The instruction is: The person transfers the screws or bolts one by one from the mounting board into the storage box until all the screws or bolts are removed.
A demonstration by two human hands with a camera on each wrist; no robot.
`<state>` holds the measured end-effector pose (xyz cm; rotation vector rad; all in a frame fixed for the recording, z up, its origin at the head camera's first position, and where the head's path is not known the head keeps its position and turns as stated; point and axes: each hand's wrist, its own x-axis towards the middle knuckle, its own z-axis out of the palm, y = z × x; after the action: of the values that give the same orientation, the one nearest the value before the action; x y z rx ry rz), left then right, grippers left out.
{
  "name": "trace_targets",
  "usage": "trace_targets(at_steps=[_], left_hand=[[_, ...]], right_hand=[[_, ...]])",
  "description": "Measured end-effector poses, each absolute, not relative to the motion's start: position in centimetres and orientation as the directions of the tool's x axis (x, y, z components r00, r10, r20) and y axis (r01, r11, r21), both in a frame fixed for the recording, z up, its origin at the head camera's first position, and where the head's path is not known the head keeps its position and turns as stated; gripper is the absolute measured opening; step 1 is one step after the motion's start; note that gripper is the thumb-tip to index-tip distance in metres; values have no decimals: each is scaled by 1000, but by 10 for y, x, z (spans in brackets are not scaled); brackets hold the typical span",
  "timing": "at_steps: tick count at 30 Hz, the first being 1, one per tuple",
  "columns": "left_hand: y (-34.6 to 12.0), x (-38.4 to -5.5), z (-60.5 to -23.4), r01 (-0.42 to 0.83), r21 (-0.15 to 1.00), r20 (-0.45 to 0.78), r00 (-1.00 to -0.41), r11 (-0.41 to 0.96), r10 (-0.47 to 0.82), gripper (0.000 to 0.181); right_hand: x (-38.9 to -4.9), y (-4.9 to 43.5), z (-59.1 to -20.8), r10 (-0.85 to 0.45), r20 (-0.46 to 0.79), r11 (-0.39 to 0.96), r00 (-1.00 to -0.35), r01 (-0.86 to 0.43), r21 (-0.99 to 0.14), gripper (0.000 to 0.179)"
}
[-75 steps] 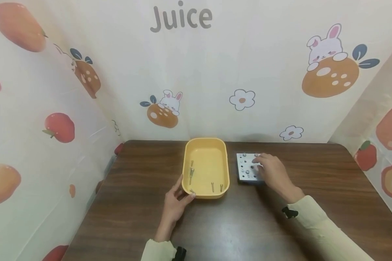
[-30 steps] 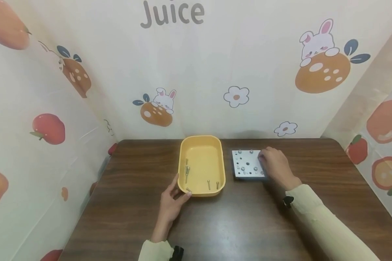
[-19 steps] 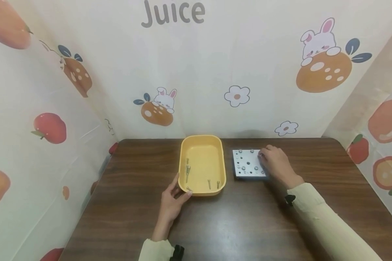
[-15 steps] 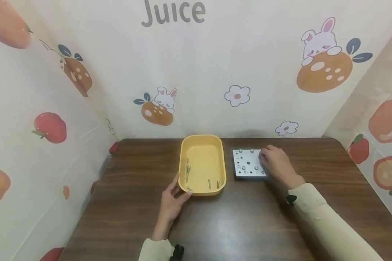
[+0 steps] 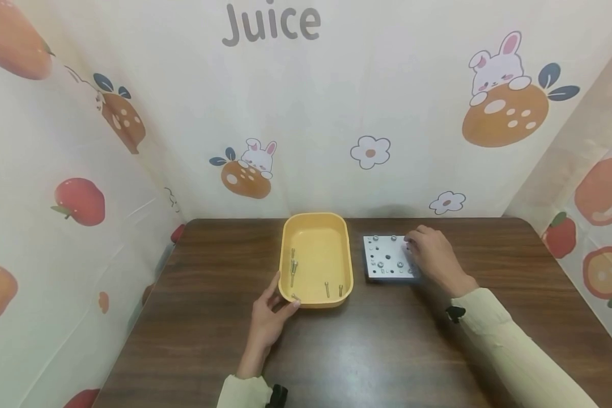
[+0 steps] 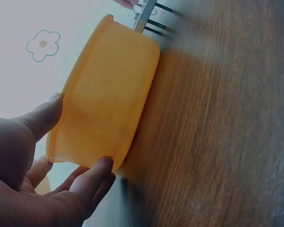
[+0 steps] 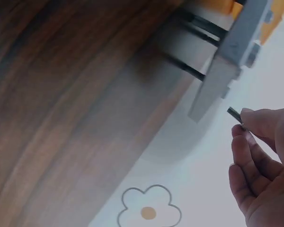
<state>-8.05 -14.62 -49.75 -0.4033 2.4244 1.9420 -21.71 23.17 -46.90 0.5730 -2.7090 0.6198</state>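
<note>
In the head view, my left hand (image 5: 268,320) holds the near left corner of a yellow tray (image 5: 316,304). In the left wrist view, its thumb and fingers (image 6: 97,175) lie around that corner. Several metal screws (image 5: 293,271) lie loose in the tray. To its right stands a silvery metal plate (image 5: 387,258) with holes and several screw heads on top. My right hand (image 5: 433,255) is over the plate's right side and covers part of it. The right wrist view shows it pinching a small threaded screw (image 7: 234,114), apart from the plate, between thumb and fingertip.
Black legs (image 7: 194,71) hold the plate off the dark wooden table (image 5: 347,351). A printed curtain (image 5: 316,113) hangs just behind the table's far edge, with more cloth at both sides. The tray and plate stand close together.
Over the last 2.5 seconds, my right hand has shifted right on the plate, uncovering screw heads near its front right. It has barely moved since. My left hand stays on the tray.
</note>
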Motion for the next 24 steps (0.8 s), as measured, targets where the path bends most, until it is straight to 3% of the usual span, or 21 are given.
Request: trace_targets(at_steps=[8,24], left_hand=[[-146,-80,-497,-199,961,-161,-968,194,-195,87],[-147,-80,-497,-192,958,-153,-970,212,-187,88]], right_hand=[[-209,221,-454,-330,435,793,-838,-496,-354,13],[-198,179,-432,-397,441,758,-805,-558,-337,13]])
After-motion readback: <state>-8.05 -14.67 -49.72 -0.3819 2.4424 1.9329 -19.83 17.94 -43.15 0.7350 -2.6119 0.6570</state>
